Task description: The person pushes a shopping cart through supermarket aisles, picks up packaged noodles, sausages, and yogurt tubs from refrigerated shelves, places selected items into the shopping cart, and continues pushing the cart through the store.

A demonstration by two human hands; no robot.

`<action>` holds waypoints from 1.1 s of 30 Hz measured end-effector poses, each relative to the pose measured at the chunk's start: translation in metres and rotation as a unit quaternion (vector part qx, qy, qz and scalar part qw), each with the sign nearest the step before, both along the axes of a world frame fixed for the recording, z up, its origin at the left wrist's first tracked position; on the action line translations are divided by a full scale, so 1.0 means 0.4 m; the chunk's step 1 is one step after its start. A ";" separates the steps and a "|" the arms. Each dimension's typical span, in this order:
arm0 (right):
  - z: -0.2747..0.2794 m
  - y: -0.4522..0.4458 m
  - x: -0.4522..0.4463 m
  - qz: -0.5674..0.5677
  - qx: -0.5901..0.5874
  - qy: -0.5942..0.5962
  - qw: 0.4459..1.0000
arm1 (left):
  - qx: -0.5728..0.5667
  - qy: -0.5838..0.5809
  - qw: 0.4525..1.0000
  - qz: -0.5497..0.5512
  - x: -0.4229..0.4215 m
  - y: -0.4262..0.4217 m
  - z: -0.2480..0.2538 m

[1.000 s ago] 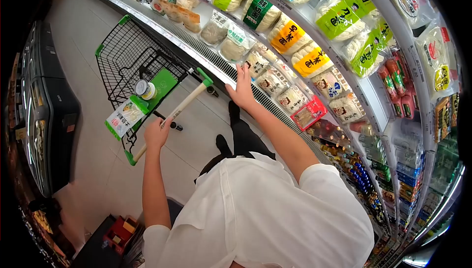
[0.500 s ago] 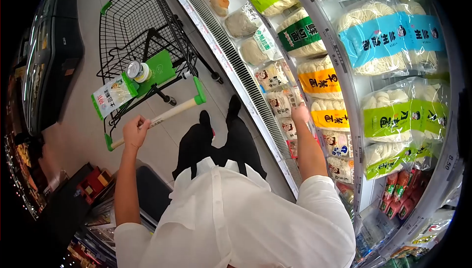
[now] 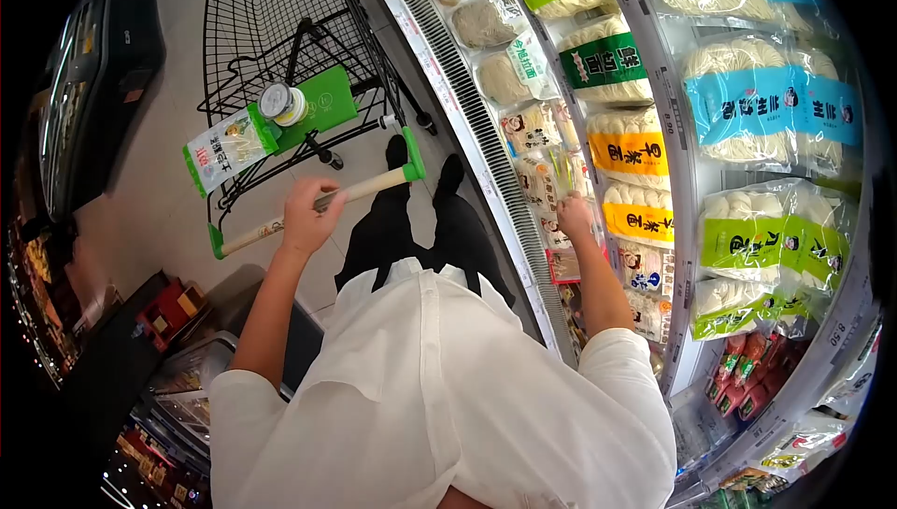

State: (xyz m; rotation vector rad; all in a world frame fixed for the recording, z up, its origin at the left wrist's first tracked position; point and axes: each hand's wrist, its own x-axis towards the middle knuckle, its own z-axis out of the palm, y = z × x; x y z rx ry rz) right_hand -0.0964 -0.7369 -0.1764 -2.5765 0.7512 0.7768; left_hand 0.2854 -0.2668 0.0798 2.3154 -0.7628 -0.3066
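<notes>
My left hand (image 3: pixel 312 214) is closed around the pale bar of the shopping cart handle (image 3: pixel 378 184), which has green ends. Over the lower shelf of the chilled case, my right hand (image 3: pixel 576 218) has its fingers closed at the near end of a clear noodle packet (image 3: pixel 563 171). The fingertips are partly hidden, and the grip shows only in part. Similar white packets (image 3: pixel 537 182) with a cartoon figure lie beside it. On the cart's green flap (image 3: pixel 327 106) stand a white-lidded tub (image 3: pixel 283 104) and a white-and-green bag (image 3: pixel 227 149).
Orange-banded noodle packs (image 3: pixel 631 149) and green-banded packs (image 3: pixel 775 238) fill the shelves to the right. A black grille (image 3: pixel 467 98) runs along the case's front edge. Dark cabinets (image 3: pixel 103 89) stand across the aisle. Both feet are between cart and case.
The cart has shifted right and slightly up in view, and my left hand has moved right along with its handle. My right hand stays among the packets, its fingers now more curled.
</notes>
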 end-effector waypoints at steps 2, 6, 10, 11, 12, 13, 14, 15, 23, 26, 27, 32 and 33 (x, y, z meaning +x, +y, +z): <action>-0.047 0.032 -0.013 0.002 0.023 -0.136 0.990 | -0.089 0.061 0.989 -0.100 -0.060 -0.163 0.039; 0.118 0.101 0.048 -0.109 0.064 -0.202 0.971 | -0.184 0.266 0.928 -0.184 -0.183 -0.399 0.008; 0.493 0.097 0.136 -0.347 0.274 -0.127 0.888 | -0.127 0.410 0.894 -0.131 -0.240 -0.485 -0.049; 0.561 0.106 0.138 -0.401 0.328 -0.166 0.839 | -0.103 0.444 0.885 -0.094 -0.237 -0.497 -0.044; 0.660 0.125 0.164 -0.417 0.355 -0.195 0.813 | -0.108 0.442 0.886 -0.090 -0.225 -0.507 -0.034; 0.764 0.148 0.197 -0.431 0.386 -0.225 0.784 | -0.110 0.469 0.873 -0.083 -0.200 -0.509 -0.016; 0.847 0.163 0.216 -0.432 0.414 -0.234 0.766 | -0.111 0.493 0.860 -0.073 -0.170 -0.501 0.007; 0.921 0.178 0.240 -0.432 0.445 -0.241 0.747 | -0.111 0.516 0.848 -0.060 -0.143 -0.487 0.026; 1.049 0.359 0.657 -0.272 0.546 -0.296 0.735 | -0.365 0.616 0.695 0.061 0.136 -0.233 0.126; 0.935 0.427 0.881 -0.161 0.489 -0.247 0.821 | -0.284 0.608 0.730 0.131 0.256 -0.147 0.067; 0.887 0.450 0.947 -0.143 0.448 -0.227 0.853 | -0.286 0.605 0.731 0.133 0.293 -0.129 0.032; 0.645 0.527 1.136 0.013 0.201 -0.210 0.957 | -0.087 0.543 0.820 0.157 0.403 -0.094 -0.175; 0.608 0.532 1.158 0.046 0.162 -0.191 0.967 | -0.038 0.512 0.844 0.153 0.406 -0.099 -0.198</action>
